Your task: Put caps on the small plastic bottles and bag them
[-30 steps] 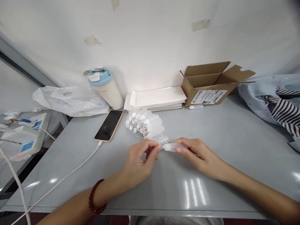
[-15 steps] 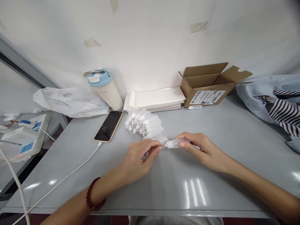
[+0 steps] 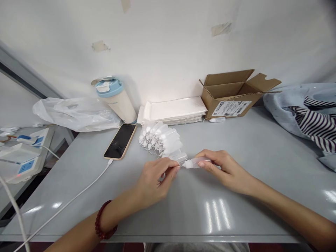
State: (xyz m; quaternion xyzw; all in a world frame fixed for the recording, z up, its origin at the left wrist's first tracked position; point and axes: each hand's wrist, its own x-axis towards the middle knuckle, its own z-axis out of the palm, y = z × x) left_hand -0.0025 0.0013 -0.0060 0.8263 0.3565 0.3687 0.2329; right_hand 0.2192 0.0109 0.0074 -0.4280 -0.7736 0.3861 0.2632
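Note:
A small translucent squeeze bottle (image 3: 194, 162) with a white nozzle lies sideways between my hands, just above the table. My right hand (image 3: 223, 169) is closed round its rear end with thumb and fingers. At the nozzle tip, my left hand (image 3: 159, 176) pinches thumb and forefinger together; what is between them is too small to make out. Right behind the left fingertips, a heap of similar bottles (image 3: 168, 138) with thin white strings lies on the table.
Behind the heap lies a stack of white envelopes (image 3: 175, 108), with an open cardboard box (image 3: 228, 101) to its right. One more bottle (image 3: 217, 119) rests before the box. A phone (image 3: 120, 141) on a cable, a tumbler (image 3: 118, 101) and a plastic bag (image 3: 76, 113) stand left; cloth (image 3: 312, 119) lies right.
The bottle's nozzle has come slightly closer to my left fingertips, and my right hand has shifted a little left with it. The view has shifted slightly.

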